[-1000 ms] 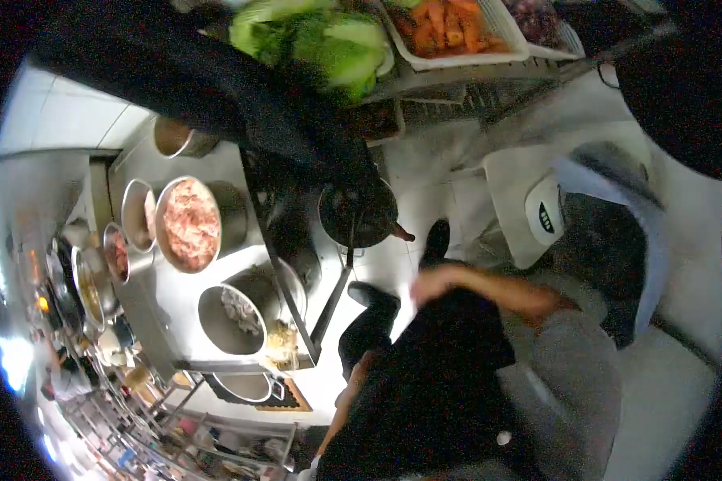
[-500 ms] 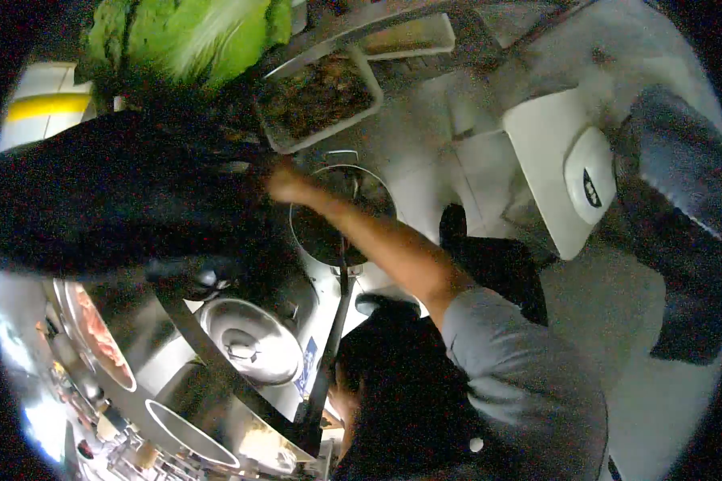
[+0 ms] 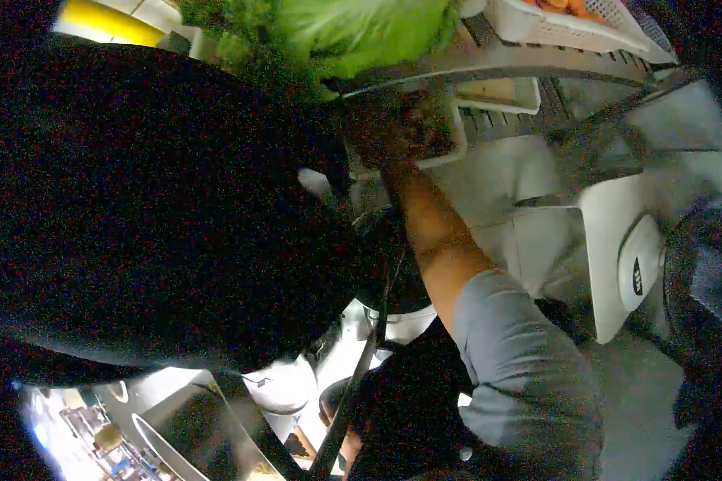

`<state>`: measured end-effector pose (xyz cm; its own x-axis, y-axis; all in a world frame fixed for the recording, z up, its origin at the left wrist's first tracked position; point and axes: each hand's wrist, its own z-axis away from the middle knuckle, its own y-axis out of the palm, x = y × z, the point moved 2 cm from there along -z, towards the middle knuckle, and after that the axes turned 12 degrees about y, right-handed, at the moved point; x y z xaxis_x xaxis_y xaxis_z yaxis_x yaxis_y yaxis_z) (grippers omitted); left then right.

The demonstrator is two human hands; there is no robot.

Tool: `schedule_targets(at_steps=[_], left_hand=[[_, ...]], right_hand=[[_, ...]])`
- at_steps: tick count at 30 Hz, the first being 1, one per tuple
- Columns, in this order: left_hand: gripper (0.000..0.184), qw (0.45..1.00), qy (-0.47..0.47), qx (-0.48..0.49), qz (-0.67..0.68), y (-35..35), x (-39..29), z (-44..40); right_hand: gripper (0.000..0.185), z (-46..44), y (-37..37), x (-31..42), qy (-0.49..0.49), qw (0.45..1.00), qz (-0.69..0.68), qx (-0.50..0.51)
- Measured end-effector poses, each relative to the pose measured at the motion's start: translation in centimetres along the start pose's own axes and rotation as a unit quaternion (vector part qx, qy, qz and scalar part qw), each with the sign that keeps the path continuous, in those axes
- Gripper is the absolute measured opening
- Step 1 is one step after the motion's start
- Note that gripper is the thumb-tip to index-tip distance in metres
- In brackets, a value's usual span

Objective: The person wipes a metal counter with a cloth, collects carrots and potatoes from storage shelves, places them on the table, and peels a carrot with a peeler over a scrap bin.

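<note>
My right arm, in a grey short sleeve, stretches up and away to the right hand (image 3: 377,140), which is dark and blurred. This hand is over the near side of a pale-rimmed tub (image 3: 457,136) with dark brown contents; its fingers cannot be made out. Below the forearm is a round metal pot (image 3: 409,321), mostly in shadow and partly covered by a large black mass. Low in the view, my left hand (image 3: 350,445) is close beside a long dark bar (image 3: 349,393). Only part of that hand shows, and whether it grips anything is hidden.
Leafy green vegetables (image 3: 369,32) lie at the top, near a white crate (image 3: 529,28) holding orange items. A second shallow tub (image 3: 529,96) sits on the slatted rack. The black mass (image 3: 160,216) fills the left. A white panelled object (image 3: 606,256) and dark clothing (image 3: 706,297) are at right.
The view has shifted, moving surroundings rightward. My right hand has gone from beside the pot to the tub beyond it. The black mass covers more of the view and the pot.
</note>
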<state>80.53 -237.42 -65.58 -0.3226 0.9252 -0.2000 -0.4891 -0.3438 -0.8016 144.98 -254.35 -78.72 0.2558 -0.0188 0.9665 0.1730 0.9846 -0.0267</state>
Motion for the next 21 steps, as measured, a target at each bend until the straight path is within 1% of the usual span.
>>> schedule_targets(at_steps=[5,8,15,21], left_hand=[[0.079,1.000,0.008,0.016,-0.006,0.5,0.7,-0.7],[0.078,1.000,0.005,0.020,-0.007,0.5,1.2,-1.3],[0.077,1.000,0.007,0.024,-0.016,0.8,1.6,-2.6],[0.076,0.999,0.017,0.036,-0.031,0.9,1.7,-2.8]], right_hand=[[0.024,1.6,3.1,-1.0,-0.030,0.999,-0.015,0.004],[0.025,0.8,4.0,-0.5,-0.038,0.999,-0.029,0.000],[0.026,-3.3,1.0,1.6,-0.022,0.997,-0.070,0.010],[0.027,-0.2,-1.1,-0.5,-0.003,0.996,-0.090,0.020]])
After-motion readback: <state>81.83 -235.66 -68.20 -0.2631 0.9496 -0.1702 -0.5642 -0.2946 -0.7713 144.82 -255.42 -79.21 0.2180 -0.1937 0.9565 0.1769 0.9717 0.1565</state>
